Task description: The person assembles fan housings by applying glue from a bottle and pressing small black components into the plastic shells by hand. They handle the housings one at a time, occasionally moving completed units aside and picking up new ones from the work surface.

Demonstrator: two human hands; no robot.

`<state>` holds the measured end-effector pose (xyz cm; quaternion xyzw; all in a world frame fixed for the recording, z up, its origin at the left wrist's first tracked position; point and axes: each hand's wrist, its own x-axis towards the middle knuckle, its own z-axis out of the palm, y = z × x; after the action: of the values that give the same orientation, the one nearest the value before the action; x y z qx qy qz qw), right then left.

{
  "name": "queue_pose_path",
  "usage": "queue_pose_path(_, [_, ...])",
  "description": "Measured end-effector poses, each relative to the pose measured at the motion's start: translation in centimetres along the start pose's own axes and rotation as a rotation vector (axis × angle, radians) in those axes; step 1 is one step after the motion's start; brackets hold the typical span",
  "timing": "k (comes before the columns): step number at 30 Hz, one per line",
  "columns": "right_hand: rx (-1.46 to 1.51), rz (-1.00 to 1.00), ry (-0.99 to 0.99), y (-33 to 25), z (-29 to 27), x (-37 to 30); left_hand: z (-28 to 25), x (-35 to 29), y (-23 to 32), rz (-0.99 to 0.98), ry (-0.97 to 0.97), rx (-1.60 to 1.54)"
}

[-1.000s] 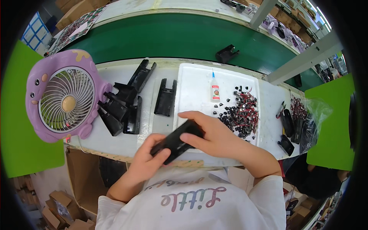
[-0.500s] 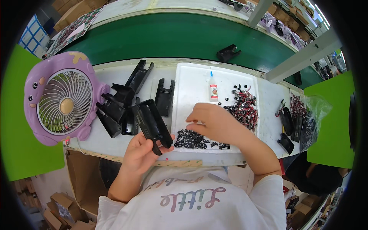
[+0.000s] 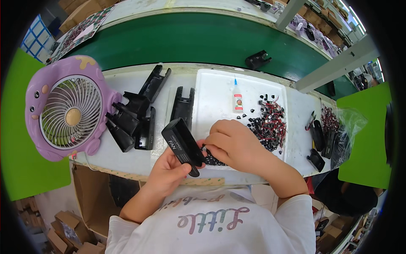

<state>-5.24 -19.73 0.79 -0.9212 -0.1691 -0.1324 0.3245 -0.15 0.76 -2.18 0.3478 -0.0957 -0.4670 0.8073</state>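
My left hand (image 3: 171, 169) grips a black plastic fan housing (image 3: 179, 142), tilted over the table's front edge with its printed outer side showing. Close to the housing's right side, my right hand (image 3: 234, 146) has its thumb and fingers pinched together. Something tiny shows at those fingertips, too small to name. Under them lies a heap of small black plastic parts (image 3: 215, 160), partly covered by the hand. The heap is in a white foam tray (image 3: 211, 97), which also holds a dropper bottle (image 3: 237, 102) and a pile of small parts with red and black wires (image 3: 272, 122).
Several black housings (image 3: 137, 103) lie left of the tray, beside a purple fan (image 3: 72, 116). Beyond the table runs a green conveyor belt (image 3: 169, 40) carrying another black housing (image 3: 257, 60). A white post (image 3: 338, 63) and a clear plastic bag (image 3: 349, 122) are at the right.
My left hand has turned the housing, so its printed outside now faces up, and moved it right. My right hand has come down to the housing's side. The housing on the belt has shifted right.
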Motion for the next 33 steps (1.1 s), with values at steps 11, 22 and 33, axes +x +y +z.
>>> queue_pose_path(11, [-0.177, -0.033, 0.131, -0.7, -0.3, -0.7, 0.4, 0.7, -0.3, -0.039, -0.078, -0.043])
queue_pose_path(22, [0.094, 0.012, 0.043, -1.3, -1.7, -0.6, -1.3, 1.5, 0.3, -0.156, -0.233, -0.421])
queue_pose_path(33, [0.064, -0.039, 0.207, -1.5, -1.3, -0.8, 0.6, 1.3, 0.3, -0.059, -0.193, -0.154])
